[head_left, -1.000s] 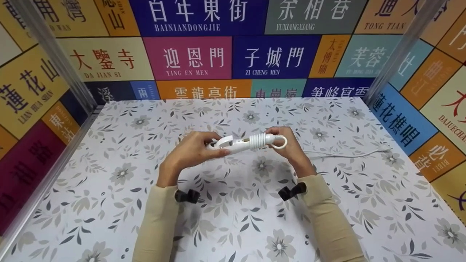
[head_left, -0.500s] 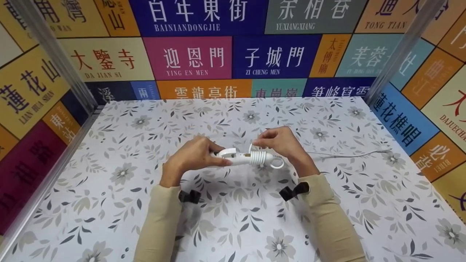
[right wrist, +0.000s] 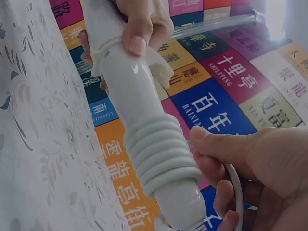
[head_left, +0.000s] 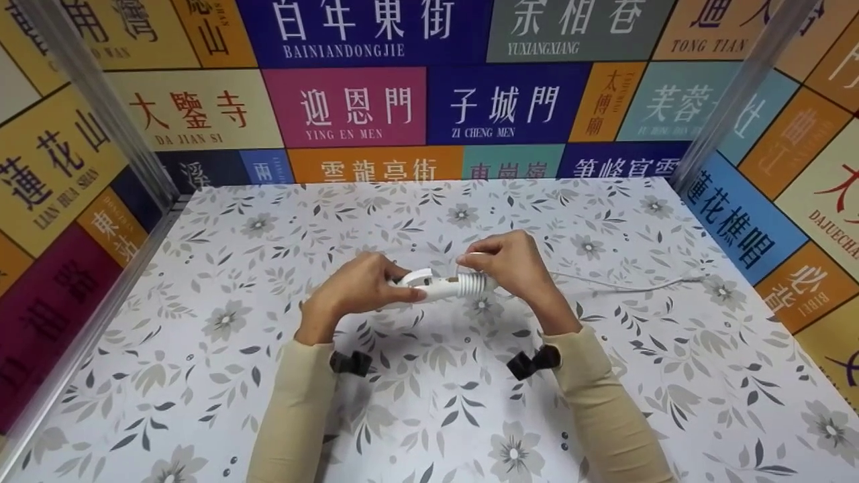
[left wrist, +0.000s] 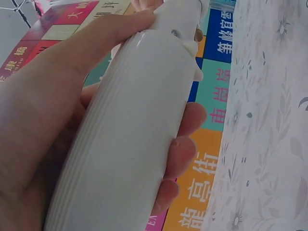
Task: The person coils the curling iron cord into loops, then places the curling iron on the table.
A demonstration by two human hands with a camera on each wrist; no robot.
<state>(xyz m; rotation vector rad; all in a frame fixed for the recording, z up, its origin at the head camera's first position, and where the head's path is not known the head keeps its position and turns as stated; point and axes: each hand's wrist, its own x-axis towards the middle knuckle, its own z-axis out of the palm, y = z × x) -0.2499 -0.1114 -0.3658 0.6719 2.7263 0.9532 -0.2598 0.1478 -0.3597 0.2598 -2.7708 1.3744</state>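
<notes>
Left hand (head_left: 356, 288) grips white corded appliance (head_left: 439, 289), right hand (head_left: 517, 265) pinches cord (right wrist: 237, 187): several coils (right wrist: 161, 154) wound round its right end, loose length trailing right, apparently not yet wound.

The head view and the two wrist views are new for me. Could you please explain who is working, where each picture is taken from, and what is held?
No robot appears here: a person works with two bare hands. The head view comes from a camera on the person's head, looking forward and down. The other two come from cameras worn on the wrists, each facing that hand's work. The left hand grips a white handheld device. The right hand pinches a white cord, wound in coils around the device near one end. A stretch of cord also lies on the flower-patterned table.
</notes>
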